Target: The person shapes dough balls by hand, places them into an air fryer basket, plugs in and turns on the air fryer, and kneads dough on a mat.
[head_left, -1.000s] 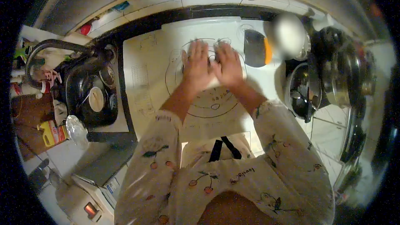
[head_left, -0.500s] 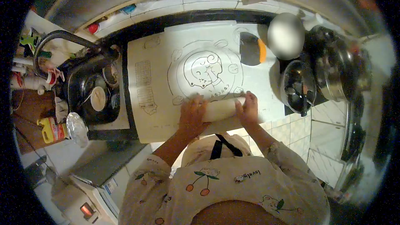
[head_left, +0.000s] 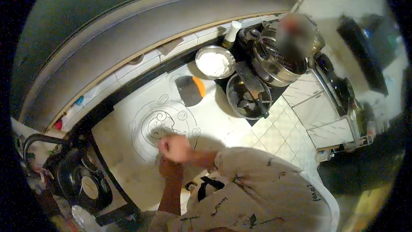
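Note:
A pale mat (head_left: 128, 172) printed with a round cartoon drawing lies on the counter. Above its lower part, my right hand (head_left: 175, 147) is blurred, its fingers curled. Just below it and touching or overlapping it is my left hand (head_left: 170, 167), whose fingers are largely hidden. Whether either hand holds anything cannot be made out. A dark scraper (head_left: 189, 92) with an orange edge rests on the mat's upper right part.
A metal bowl of white powder (head_left: 213, 63) stands behind the mat, near a white-capped bottle (head_left: 231, 34). To the right are a pan (head_left: 235, 105) with a cleaver (head_left: 249, 79) across it and a large steel pot (head_left: 279, 72). The black sink (head_left: 68, 176) is at left.
The view has swung right. My hands, flat on the drawing and then at the mat's rolled front edge, have come together above the mat. The roll no longer shows.

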Available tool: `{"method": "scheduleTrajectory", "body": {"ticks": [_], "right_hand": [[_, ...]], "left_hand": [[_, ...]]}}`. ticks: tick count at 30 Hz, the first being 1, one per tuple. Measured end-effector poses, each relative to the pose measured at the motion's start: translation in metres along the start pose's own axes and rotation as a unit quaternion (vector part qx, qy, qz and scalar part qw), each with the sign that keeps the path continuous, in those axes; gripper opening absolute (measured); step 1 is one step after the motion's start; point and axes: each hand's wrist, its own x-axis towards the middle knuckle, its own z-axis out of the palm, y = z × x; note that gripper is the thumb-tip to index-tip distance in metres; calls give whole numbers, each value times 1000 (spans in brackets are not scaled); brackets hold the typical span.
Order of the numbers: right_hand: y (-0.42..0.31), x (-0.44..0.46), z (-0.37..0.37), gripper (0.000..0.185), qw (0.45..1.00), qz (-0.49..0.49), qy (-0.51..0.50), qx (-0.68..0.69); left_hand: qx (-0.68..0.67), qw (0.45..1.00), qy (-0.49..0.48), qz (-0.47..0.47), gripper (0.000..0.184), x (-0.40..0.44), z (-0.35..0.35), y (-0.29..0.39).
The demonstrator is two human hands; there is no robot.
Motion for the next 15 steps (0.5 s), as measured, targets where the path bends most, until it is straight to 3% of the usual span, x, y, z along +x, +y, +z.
{"method": "scheduleTrajectory", "body": {"ticks": [1, 2, 3, 4, 5, 8, 12, 14, 15], "right_hand": [[6, -18, 19, 25, 999, -38, 30, -16], [11, -24, 16, 23, 994, -109, 32, -4], [16, -31, 12, 22, 983, -179, 32, 10], [18, -34, 14, 21, 968, -247, 32, 24], [24, -29, 20, 16, 976, -198, 57, -75], [36, 15, 22, 14, 966, -218, 135, -32], [21, 91, 6, 20, 980, -158, 87, -82], [16, 114, 8, 35, 965, -154, 201, -68], [13, 122, 6, 43, 953, -150, 256, -59]], "left_hand": [[-92, 996, 1, 6, 55, 0, 0, 0], [-90, 996, -12, 1, 54, -1, 1, -6], [-88, 996, -26, -3, 54, -2, 3, -12], [8, 999, -52, -15, 53, 0, 11, -29], [102, 992, -76, -22, 53, 3, 16, -39], [38, 998, 34, 31, 54, -3, 23, -38], [10, 1000, -3, -10, 55, -2, 12, -20], [-59, 997, 44, 21, 52, -1, 14, -26], [-65, 997, 9, -36, 49, -1, 12, -25]]}}
